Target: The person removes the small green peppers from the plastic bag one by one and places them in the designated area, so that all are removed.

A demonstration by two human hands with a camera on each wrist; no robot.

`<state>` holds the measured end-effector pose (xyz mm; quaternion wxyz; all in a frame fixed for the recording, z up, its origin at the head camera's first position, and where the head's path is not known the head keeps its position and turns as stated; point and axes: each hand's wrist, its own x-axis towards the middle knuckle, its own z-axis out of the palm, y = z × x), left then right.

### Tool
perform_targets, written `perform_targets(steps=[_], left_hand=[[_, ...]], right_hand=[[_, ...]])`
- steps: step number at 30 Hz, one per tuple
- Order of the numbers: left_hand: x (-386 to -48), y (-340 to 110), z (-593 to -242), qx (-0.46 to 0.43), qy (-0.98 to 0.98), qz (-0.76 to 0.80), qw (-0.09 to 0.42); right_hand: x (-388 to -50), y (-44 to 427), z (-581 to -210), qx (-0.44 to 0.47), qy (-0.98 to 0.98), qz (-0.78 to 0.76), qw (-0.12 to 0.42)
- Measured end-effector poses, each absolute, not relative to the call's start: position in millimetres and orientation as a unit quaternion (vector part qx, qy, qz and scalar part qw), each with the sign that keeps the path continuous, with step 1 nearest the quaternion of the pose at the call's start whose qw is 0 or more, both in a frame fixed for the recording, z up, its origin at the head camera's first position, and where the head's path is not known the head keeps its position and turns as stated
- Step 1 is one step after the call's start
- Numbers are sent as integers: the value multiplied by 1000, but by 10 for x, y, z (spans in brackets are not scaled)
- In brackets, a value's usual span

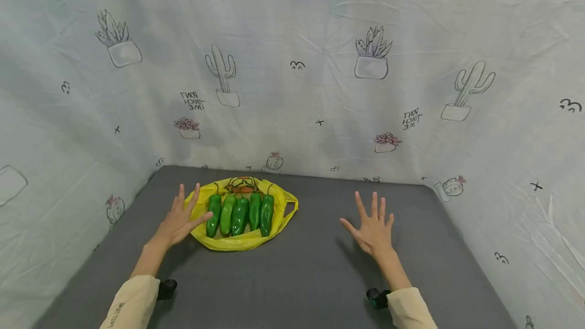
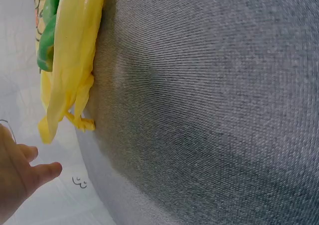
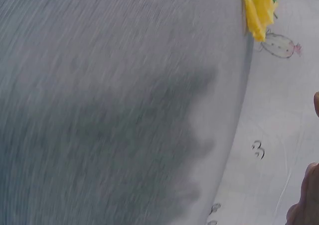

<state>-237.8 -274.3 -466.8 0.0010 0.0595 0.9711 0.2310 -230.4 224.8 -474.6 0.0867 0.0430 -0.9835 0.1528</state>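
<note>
A yellow plastic bag (image 1: 242, 243) lies spread on the grey table, with several green peppers (image 1: 240, 216) side by side on it. My left hand (image 1: 175, 222), fingers spread, is over the bag's left edge and holds nothing; its thumb overlaps the leftmost pepper in the head view. In the left wrist view the hand (image 2: 22, 175) shows beside the bag (image 2: 77, 51), with a gap between. My right hand (image 1: 374, 230) hovers over the table to the right of the bag, fingers spread and holding nothing. Only bits of it (image 3: 306, 200) show in the right wrist view.
The grey table (image 1: 292, 278) carries the bag left of its middle, near the back edge. A pale cloth (image 1: 292, 116) with cactus drawings hangs behind and at both sides. Dark wrist straps (image 1: 166, 289) show at both sleeves.
</note>
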Motion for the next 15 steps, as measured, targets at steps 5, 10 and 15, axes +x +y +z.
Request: perform_targets(steps=[5,10,15], left_hand=[[-2367,-2753,-4672,58,962,267,26],[-2392,-2745,-4691,83,945,315,17],[-2420,-2754,-4711,98,948,299,-43]], right_hand=[[-2316,2089,-4763,51,-980,175,84],[-2329,1926,-4727,59,-971,216,80],[-2310,1768,-4728,58,-964,250,72]])
